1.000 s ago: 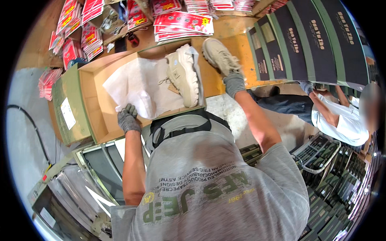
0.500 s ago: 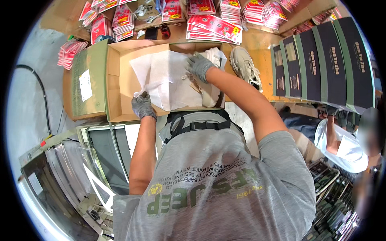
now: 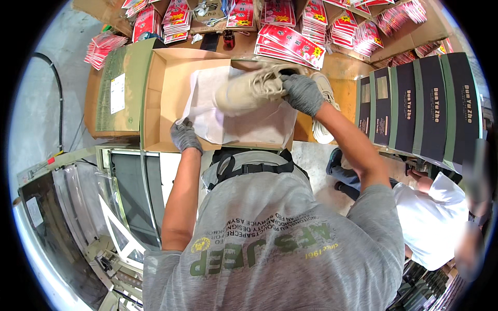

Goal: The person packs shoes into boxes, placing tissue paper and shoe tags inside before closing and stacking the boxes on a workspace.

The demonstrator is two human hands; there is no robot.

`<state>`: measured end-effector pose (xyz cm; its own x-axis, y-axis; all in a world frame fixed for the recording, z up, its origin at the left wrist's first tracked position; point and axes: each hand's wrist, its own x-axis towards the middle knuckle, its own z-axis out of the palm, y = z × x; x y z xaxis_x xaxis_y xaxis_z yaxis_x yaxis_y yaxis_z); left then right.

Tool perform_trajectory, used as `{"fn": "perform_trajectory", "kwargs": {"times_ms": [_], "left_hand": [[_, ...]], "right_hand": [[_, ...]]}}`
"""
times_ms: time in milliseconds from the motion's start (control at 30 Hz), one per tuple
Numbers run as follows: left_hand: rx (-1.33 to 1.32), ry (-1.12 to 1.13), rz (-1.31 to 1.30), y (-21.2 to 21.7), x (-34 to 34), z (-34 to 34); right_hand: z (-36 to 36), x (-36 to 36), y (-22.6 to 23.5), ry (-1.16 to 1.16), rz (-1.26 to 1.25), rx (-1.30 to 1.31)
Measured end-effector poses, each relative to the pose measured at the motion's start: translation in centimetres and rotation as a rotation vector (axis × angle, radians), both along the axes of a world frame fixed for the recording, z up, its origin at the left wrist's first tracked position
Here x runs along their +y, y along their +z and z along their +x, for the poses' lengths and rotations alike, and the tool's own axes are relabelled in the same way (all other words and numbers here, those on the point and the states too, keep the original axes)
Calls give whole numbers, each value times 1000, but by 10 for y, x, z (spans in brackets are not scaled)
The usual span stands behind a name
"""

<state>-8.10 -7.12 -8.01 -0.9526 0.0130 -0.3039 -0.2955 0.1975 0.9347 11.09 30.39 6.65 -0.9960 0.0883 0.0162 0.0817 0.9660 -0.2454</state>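
A beige lace-up sneaker (image 3: pixel 244 92) is held over the open shoebox (image 3: pixel 153 111), its toe pointing left and slightly blurred. My right hand (image 3: pixel 303 94), in a grey glove, is closed on the sneaker's heel end at the opening. White tissue paper (image 3: pixel 254 127) lines the box. At the box's near edge my left hand (image 3: pixel 185 136), also gloved, pinches a corner of that paper. The green lid (image 3: pixel 124 67) is folded back on the left. Just right of the box, a second beige sneaker (image 3: pixel 322 132) stands on the table, partly hidden by my right hand and forearm.
Dark shoeboxes (image 3: pixel 410 98) with green edges stand in a row at the right. Stacks of red printed packets (image 3: pixel 290 44) fill the far side. A small dark red bottle (image 3: pixel 228 39) stands behind the box. A person in white (image 3: pixel 433 217) is at lower right.
My right hand has lifted the sneaker from the right end of the box and brought its toe leftward over the paper. My left hand keeps its pinch on the tissue paper.
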Motion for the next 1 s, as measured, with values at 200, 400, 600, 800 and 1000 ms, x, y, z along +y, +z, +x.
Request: {"fn": "perform_trajectory", "kwargs": {"times_ms": [200, 400, 600, 800, 1000], "left_hand": [[206, -217, -51, 144, 79, 106], [55, -299, 402, 165, 132, 71], [453, -441, 94, 173, 143, 57], [217, -500, 155, 177, 159, 13], [-94, -581, 568, 192, 187, -11]], "right_hand": [[32, -52, 20, -376, -368, 513], [50, -109, 51, -349, -597, 616], [47, -111, 39, -1006, -1822, 593], [65, -127, 55, -783, -1466, 662], [99, -100, 69, -692, -1068, 994]]}}
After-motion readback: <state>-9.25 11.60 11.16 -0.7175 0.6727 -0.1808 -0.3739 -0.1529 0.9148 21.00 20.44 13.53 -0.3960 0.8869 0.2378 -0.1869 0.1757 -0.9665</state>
